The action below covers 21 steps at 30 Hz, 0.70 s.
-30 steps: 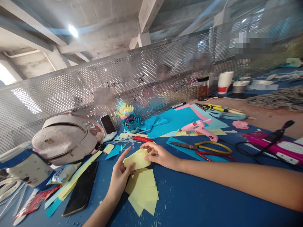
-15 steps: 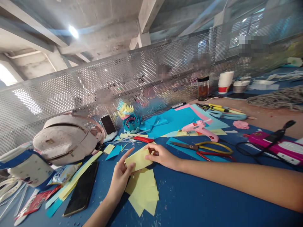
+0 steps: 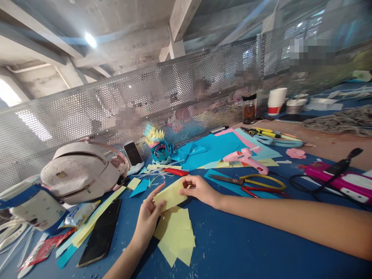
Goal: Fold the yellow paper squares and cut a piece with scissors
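Note:
A yellow paper piece (image 3: 171,197) is held up between both hands above the blue table. My left hand (image 3: 151,211) pinches its left end between thumb and fingers, with the index finger stretched up. At the right end, the thumb and fingers of my right hand (image 3: 195,189) are closed on the same piece. Below lies a loose stack of yellow paper pieces (image 3: 178,238), partly overlapping. Scissors (image 3: 247,181) with yellow and red handles rest on blue paper to the right. Behind them lies a pink glue gun (image 3: 247,159).
A pink backpack (image 3: 81,168), a black phone (image 3: 101,232) and paper strips lie left. Behind the hands are a red cutter (image 3: 176,171) and a layered paper craft (image 3: 159,147). A jar (image 3: 249,110), cups (image 3: 277,101) and a magenta device (image 3: 337,178) stand or lie right.
My right hand's fingers have shifted slightly at the paper's right end, and a small folded bit there no longer shows. My left hand looks almost unmoved.

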{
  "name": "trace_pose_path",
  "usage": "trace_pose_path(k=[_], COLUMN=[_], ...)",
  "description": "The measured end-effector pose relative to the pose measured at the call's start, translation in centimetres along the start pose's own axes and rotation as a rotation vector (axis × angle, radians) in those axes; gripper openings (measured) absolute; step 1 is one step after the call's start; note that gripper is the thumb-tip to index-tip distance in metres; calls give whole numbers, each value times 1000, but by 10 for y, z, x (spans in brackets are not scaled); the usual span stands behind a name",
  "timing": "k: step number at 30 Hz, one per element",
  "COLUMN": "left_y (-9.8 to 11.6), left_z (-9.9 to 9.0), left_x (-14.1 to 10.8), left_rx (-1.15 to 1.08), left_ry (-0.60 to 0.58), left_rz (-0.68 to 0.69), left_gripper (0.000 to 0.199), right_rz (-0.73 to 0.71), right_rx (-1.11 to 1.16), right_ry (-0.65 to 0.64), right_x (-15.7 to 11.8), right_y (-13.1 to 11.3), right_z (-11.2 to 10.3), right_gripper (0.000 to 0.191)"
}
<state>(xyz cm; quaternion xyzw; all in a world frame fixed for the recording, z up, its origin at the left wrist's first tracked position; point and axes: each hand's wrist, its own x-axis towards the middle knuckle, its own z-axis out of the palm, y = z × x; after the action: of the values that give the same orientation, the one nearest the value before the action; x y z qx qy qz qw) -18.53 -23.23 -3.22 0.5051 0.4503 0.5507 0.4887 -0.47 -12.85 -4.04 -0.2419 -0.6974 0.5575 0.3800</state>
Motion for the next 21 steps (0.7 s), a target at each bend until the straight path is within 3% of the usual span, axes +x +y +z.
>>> trace_pose_path(k=[6,21], left_y=[1,-7], left_z=[2,-4], left_x=[0,2], left_rx=[0,16], left_ry=[39,41], left_rz=[16,-4], left_gripper=[60,61], right_rz=[75,-11], right_rx=[132,108], right_ry=[158,141], right_x=[4,1], right_y=[5,1], right_z=[1,0], right_gripper=[33,29])
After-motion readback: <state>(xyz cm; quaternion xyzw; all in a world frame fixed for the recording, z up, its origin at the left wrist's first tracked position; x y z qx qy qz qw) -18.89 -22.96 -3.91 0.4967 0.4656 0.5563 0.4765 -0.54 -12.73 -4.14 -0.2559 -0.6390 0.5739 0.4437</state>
